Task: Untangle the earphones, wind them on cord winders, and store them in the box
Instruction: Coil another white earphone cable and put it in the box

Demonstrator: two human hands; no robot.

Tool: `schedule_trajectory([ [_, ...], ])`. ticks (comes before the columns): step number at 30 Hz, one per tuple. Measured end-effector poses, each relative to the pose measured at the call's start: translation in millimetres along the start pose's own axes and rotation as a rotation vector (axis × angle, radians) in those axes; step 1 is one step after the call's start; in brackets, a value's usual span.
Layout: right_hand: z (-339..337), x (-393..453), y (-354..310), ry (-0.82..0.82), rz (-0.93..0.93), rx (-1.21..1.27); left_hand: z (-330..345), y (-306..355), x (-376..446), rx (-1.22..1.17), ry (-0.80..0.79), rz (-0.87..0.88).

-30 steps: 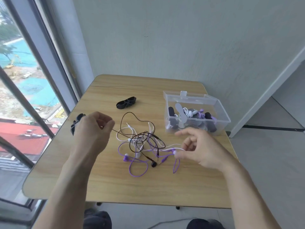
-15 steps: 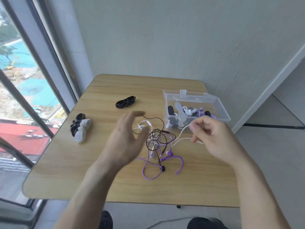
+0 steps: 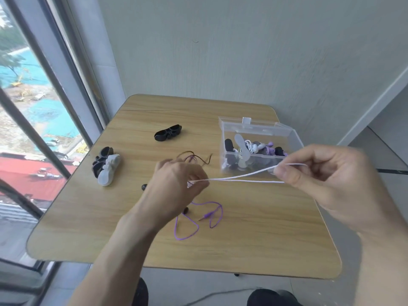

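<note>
White cord (image 3: 238, 178) between both grips

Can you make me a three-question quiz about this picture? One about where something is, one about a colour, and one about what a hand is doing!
1. Where does the clear box stand?
A. on the table's right side
B. on the floor
C. on the windowsill

2. What colour is the cord lying loose on the table near the person?
A. green
B. purple
C. orange

3. What is the right hand doing?
A. lying flat on the table
B. holding the box lid
C. pinching the white cord

Answers:
1 A, the box sits on the wood on the right, near the wall.
2 B, the loop and its plug are purple.
3 C, its fingers pinch the white cord, which stretches across to the left hand.
</note>
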State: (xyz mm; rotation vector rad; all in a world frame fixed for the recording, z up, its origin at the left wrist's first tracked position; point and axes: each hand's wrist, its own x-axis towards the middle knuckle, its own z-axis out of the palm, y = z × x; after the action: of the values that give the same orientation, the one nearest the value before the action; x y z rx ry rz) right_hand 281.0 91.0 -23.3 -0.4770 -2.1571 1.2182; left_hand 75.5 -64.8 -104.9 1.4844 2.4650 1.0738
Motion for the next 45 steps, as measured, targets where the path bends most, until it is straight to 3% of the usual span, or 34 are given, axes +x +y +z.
schedule_trajectory([
  [6,-3,6,35,0.202,-0.006,-0.048,-5,-13,1,0.185,0.081,-0.122],
  [11,11,11,53,0.345,-0.067,-0.151,-1,-10,2,0.228,0.157,-0.116],
  [16,23,13,58,0.034,0.177,-0.297,-2,7,-1,0.154,0.326,0.066],
  [20,46,9,42,-0.111,0.122,0.051,-8,22,-2,0.046,0.427,0.201],
  [24,69,11,27,-0.244,0.231,0.242,-5,24,-2,-0.099,0.341,0.242],
  [27,79,13,26,-0.224,0.271,0.199,-1,21,-2,-0.079,0.227,0.258],
  [32,77,13,32,-0.210,0.314,0.148,0,24,-6,-0.158,0.174,0.158],
  [39,71,14,32,-0.002,0.197,0.110,1,13,-3,-0.113,0.024,0.102],
  [45,68,17,34,0.171,0.151,0.288,-6,14,-2,-0.241,0.018,0.041],
])
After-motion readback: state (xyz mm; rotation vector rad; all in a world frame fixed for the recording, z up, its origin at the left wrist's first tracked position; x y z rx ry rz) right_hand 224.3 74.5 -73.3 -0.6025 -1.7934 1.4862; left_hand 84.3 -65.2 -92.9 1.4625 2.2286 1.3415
